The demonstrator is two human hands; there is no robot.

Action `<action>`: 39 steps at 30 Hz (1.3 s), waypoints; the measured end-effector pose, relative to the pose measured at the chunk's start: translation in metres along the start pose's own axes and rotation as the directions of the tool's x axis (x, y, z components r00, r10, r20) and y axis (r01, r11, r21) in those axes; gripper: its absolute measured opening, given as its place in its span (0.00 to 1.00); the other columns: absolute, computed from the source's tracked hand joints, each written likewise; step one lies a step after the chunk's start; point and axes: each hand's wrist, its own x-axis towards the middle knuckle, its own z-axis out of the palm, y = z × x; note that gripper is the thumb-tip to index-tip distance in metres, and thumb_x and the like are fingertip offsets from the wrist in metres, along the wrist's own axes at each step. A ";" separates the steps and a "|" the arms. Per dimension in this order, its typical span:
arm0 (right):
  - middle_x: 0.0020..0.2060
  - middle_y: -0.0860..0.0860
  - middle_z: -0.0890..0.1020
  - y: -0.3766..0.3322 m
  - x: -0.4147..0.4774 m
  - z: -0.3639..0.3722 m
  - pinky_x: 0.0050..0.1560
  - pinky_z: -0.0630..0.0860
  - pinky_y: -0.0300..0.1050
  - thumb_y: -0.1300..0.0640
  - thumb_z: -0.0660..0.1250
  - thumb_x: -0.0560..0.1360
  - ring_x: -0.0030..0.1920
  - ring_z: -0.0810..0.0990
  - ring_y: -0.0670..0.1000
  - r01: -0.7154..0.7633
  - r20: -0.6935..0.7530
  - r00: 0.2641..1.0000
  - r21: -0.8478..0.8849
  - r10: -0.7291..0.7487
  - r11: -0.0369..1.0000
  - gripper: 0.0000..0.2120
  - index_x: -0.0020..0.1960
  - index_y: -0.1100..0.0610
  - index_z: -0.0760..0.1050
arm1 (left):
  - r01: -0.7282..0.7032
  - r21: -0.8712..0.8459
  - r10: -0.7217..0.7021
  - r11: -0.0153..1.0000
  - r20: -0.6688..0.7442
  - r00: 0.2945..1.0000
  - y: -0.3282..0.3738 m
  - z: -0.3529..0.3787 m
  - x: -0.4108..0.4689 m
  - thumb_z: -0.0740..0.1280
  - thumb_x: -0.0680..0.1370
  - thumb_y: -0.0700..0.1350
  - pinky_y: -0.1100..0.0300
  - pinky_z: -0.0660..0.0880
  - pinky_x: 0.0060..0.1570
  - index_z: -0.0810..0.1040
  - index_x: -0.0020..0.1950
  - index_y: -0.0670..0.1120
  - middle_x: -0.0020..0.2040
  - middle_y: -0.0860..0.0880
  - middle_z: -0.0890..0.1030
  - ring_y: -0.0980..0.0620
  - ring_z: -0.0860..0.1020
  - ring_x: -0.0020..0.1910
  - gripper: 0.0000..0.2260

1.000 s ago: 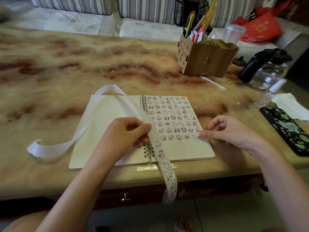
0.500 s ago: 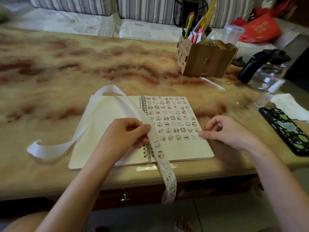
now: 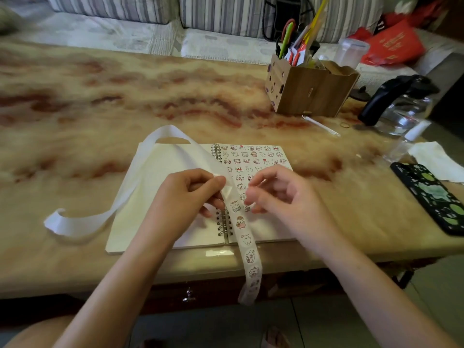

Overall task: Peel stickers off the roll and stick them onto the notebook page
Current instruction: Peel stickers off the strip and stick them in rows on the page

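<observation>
An open spiral notebook (image 3: 140, 222) lies near the table's front edge; its right page (image 3: 258, 156) carries several rows of small cartoon stickers. A sticker strip (image 3: 245, 238) runs down over the spiral and hangs off the table edge. Its empty white backing (image 3: 75, 223) loops away to the left. My left hand (image 3: 185, 194) pinches the strip just above the spiral binding. My right hand (image 3: 281, 194) is blurred, fingers curled, with its fingertips at the strip's right edge beside a sticker. Whether it grips anything is unclear.
A wooden pen organizer (image 3: 308, 91) stands at the back right. A glass kettle with a black handle (image 3: 401, 106), a tissue (image 3: 437, 162) and a dark patterned phone (image 3: 431, 197) lie to the right. A striped sofa runs behind the table.
My right hand has left the right page's lower edge and moved left to the sticker strip. My left hand keeps its pinch on the strip.
</observation>
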 end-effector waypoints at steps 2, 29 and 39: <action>0.39 0.52 0.84 0.001 -0.002 0.006 0.48 0.81 0.53 0.56 0.74 0.69 0.39 0.84 0.52 0.011 0.027 1.000 0.003 -0.011 1.000 0.06 0.45 0.51 0.79 | -0.007 -0.010 0.007 1.000 -0.003 1.000 0.001 -0.001 0.000 0.68 0.76 0.41 0.67 0.74 0.27 0.81 0.41 0.41 0.31 0.46 0.83 0.56 0.81 0.30 0.06; 0.38 0.52 0.84 0.000 -0.002 0.014 0.43 0.80 0.40 0.65 0.73 0.70 0.40 0.83 0.52 0.092 -0.086 0.992 -0.038 -0.095 0.995 0.05 0.44 0.58 0.82 | 0.038 -0.025 -0.035 0.999 0.099 0.994 0.003 0.000 -0.004 0.70 0.73 0.41 0.64 0.79 0.36 0.83 0.40 0.41 0.34 0.46 0.84 0.55 0.82 0.33 0.05; 0.35 0.41 0.82 0.001 -0.001 0.015 0.36 0.70 0.33 0.59 0.73 0.70 0.34 0.72 0.42 0.030 -0.069 0.997 -0.104 -0.038 0.994 0.03 0.41 0.52 0.81 | 0.064 -0.005 -0.063 0.998 0.107 0.992 0.005 -0.002 -0.007 0.71 0.73 0.41 0.59 0.81 0.38 0.82 0.40 0.38 0.36 0.42 0.84 0.52 0.82 0.35 0.07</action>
